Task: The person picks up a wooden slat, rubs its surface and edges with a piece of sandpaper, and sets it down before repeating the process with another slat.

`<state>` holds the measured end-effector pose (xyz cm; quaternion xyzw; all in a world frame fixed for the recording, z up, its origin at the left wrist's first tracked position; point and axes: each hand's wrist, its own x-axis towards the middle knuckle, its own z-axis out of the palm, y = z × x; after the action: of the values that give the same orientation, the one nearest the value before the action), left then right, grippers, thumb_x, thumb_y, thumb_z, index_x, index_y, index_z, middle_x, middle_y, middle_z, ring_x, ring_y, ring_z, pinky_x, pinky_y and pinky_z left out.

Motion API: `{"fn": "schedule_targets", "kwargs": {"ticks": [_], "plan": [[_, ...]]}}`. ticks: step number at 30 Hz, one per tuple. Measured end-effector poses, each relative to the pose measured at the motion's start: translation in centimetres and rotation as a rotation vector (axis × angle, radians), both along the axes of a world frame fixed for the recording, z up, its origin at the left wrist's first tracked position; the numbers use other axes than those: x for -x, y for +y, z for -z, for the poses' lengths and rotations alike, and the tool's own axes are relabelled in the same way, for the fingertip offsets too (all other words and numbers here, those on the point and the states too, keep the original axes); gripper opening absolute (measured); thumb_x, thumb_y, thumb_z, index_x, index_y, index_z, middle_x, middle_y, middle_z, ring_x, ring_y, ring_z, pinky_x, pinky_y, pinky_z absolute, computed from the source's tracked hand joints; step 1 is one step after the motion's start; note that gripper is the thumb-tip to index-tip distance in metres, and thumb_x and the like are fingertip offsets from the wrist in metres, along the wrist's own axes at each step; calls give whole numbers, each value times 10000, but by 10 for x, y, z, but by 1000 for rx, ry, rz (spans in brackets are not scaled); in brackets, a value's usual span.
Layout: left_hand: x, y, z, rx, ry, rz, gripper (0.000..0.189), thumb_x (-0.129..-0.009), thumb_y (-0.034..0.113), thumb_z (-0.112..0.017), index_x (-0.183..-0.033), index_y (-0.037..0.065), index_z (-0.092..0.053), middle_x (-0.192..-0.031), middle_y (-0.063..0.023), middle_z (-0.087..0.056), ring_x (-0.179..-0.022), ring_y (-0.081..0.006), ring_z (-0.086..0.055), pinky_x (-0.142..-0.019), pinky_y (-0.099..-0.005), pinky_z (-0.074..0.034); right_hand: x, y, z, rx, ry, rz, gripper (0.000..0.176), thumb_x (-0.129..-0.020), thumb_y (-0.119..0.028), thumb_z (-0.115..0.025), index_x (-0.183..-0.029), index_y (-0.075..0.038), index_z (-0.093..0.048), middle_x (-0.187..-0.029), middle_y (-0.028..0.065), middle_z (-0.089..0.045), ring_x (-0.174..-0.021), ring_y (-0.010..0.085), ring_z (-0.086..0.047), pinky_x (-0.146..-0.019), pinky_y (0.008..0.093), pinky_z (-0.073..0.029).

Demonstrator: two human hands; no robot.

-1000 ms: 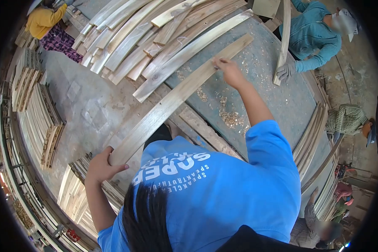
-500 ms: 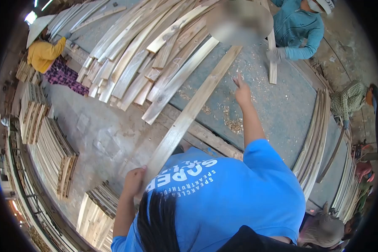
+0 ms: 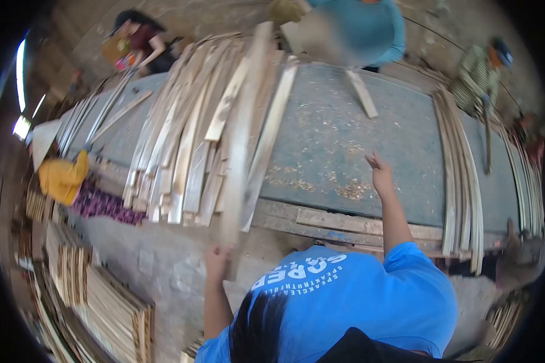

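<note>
A long pale wooden plank (image 3: 243, 139) stretches forward over the left pile of planks (image 3: 191, 133), somewhat blurred. Its near end is gripped by my left hand (image 3: 219, 261). My right hand (image 3: 379, 172) is held out over the grey table (image 3: 321, 130), fingers apart, holding nothing. Wood shavings (image 3: 352, 190) lie on the table just left of that hand. A short piece of plank (image 3: 362, 94) sticks out over the far edge of the table, in front of a person in teal.
A bundle of planks (image 3: 458, 175) lies across the table on the right. Stacked boards (image 3: 112, 308) stand on the floor at lower left. People are around the table: one in yellow (image 3: 63, 178) at left, one in a checked shirt (image 3: 475, 78) at far right.
The plank in my left hand has swung leftward, from over the bare tabletop to over the pile. The view has turned, and my right hand remains extended above the table.
</note>
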<state>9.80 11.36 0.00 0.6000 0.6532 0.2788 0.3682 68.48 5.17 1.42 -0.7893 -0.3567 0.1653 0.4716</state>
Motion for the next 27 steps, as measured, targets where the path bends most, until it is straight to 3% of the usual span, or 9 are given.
{"fn": "schedule_targets", "kwargs": {"ticks": [3, 8, 10, 12, 13, 16, 17, 21, 27], "plan": [[-10, 78, -90, -9, 147, 56, 551, -825, 409, -810, -1005, -99, -695, -867, -127, -700, -775, -209, -602, -749, -375, -499, 15, -27, 5, -229, 319, 55, 755, -798, 151, -321, -1517, -32, -467, -1376, 133, -658, -1364, 224, -553, -1117, 278, -371], [15, 188, -45, -231, 117, -61, 706, -813, 525, -793, -1097, -113, -691, -1038, -236, -728, -974, -352, -676, -933, -414, -497, 48, -86, -4, -78, 317, 81, 753, -792, 187, -308, -1509, 11, -455, -1399, 139, -641, -1366, 204, -547, -1002, 198, -402], [-9, 194, -91, -118, 625, -59, 900, -831, 650, -720, -1327, -89, -583, -1361, -283, -595, -1261, -408, -555, -1069, -474, -428, 51, -117, 10, -95, 275, 166, 747, -794, 192, -306, -1504, 16, -458, -1398, 142, -642, -1362, 195, -551, -970, 194, -418], [-46, 186, -107, -288, 811, -159, 945, -842, 698, -670, -1403, -48, -519, -1479, -274, -459, -1342, -423, -452, -1099, -521, -387, 61, -145, -25, 80, 355, 201, 733, -796, 202, -311, -1496, 38, -453, -1400, 147, -639, -1357, 204, -561, -962, 239, -457], [-61, 182, -110, -451, 966, -342, 992, -852, 746, -619, -1478, -7, -455, -1598, -264, -322, -1423, -439, -349, -1129, -569, -345, 58, -159, -1, 26, 191, 251, 754, -767, 116, -426, -1489, -84, -510, -1337, 128, -676, -1157, 311, -661, -995, 383, -498], [-104, 194, -79, -751, 782, -186, 897, -899, 752, -540, -1507, 100, -436, -1664, -221, -163, -1468, -474, -220, -1136, -640, -292, 49, -223, 15, 199, -130, 288, 716, -775, 107, -449, -1457, -90, -540, -1259, 164, -700, -1139, 370, -649, -1008, 429, -502], [-123, 181, -65, -1026, 694, -21, 801, -914, 669, -596, -1471, 106, -475, -1640, -224, -219, -1464, -468, -236, -1159, -631, -254, 43, -243, 16, 310, -171, 309, 710, -785, 93, -468, -1463, -108, -530, -1231, 193, -689, -1145, 389, -637, -1000, 457, -499], [-263, 33, -54, -893, 314, 326, 632, -810, 276, -773, -1375, 98, -553, -1601, -240, -275, -1463, -447, -240, -1175, -612, -195, 2, -330, 25, 537, -209, 367, 740, -809, 68, -494, -1516, -147, -471, -1297, 183, -649, -1208, 363, -603, -1003, 460, -484], [-420, -156, 2, -664, 49, 687, 559, -832, 226, -776, -1325, 67, -567, -1587, -257, -263, -1462, -450, -230, -1182, -575, -197, -109, -450, 23, 498, -358, 503, 703, -760, 94, -503, -1442, -73, -543, -1206, 223, -685, -1135, 393, -639, -984, 457, -498]]}}
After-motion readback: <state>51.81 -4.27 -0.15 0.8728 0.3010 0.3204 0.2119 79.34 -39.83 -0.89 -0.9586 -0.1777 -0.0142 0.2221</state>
